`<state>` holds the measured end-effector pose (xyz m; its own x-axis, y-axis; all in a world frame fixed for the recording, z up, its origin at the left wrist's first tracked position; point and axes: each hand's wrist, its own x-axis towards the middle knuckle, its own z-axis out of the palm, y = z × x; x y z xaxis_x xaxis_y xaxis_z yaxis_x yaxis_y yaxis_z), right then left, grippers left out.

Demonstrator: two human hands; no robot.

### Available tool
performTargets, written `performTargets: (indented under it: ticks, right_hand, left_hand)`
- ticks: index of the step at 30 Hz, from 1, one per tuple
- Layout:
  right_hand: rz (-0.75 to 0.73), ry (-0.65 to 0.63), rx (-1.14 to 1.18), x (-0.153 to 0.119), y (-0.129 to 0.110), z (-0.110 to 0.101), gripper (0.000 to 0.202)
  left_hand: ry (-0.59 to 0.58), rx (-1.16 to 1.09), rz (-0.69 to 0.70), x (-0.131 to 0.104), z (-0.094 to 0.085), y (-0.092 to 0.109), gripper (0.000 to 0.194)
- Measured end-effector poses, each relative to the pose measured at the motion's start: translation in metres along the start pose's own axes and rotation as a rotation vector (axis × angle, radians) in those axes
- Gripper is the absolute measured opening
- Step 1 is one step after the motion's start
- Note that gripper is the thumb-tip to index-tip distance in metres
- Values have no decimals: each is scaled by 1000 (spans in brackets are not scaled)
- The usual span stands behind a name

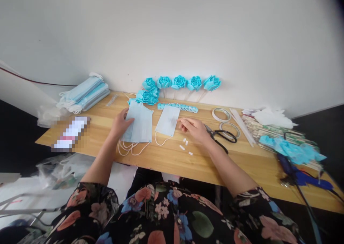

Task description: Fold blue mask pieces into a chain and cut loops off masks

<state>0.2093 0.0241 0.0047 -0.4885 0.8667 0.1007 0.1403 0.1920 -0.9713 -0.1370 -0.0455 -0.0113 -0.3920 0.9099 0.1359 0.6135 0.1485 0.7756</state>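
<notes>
My left hand (120, 126) grips several pale blue face masks (139, 123), thumb on top and fingers tucked behind their left edge. White ear loops hang from the bottom of this small pile. Just to the right, a single face mask (168, 120) lies on the wooden table with an ear loop at each end. Beside its right edge is my right hand (194, 128), fingers curled together; whether they pinch anything is too small to tell. Small white pieces (185, 145) are scattered below that hand. Black-handled scissors (221, 134) lie close to my right wrist.
Blue flowers on sticks (179, 82) lean along the wall, a folded blue strip (192, 108) before them. Stacked masks (84, 92) and a blurred phone (71, 133) are left. Right are tape rolls (220, 114), blue petals (292, 149) and a blue glue gun (306, 177).
</notes>
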Motion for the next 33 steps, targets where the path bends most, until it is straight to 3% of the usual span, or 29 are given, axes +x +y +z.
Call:
performTargets:
  ticks: [4, 8, 10, 16, 20, 23, 25, 28, 33]
  right_hand:
    - [107, -87, 64, 11, -3, 23, 45]
    - [179, -125, 284, 22, -5, 59, 74]
    - [169, -162, 414, 26, -7, 76, 76]
    - [241, -123, 650, 32, -13, 97, 58]
    - [358, -36, 710, 37, -14, 90, 41]
    - [431, 196, 711, 39, -19, 78, 15]
    - [407, 332, 712, 38, -26, 67, 9]
    - [257, 479, 604, 38, -40, 45, 16]
    - [-152, 716, -65, 52, -62, 16, 20]
  left_hand:
    - [1, -428, 29, -22, -8, 21, 71]
    - [28, -611, 72, -42, -9, 55, 67]
    - [28, -660, 96, -48, -3, 65, 64]
    - [-15, -797, 25, -39, 22, 59, 61]
    - [-46, -863, -75, -20, 26, 51, 60]
    - [-16, -985, -155, -5, 27, 52, 53]
    - [6, -1091, -204, 4, 31, 56, 46]
    - [34, -1231, -223, 11, 44, 67, 40]
    - [6, -1320, -201, 5, 73, 86, 43]
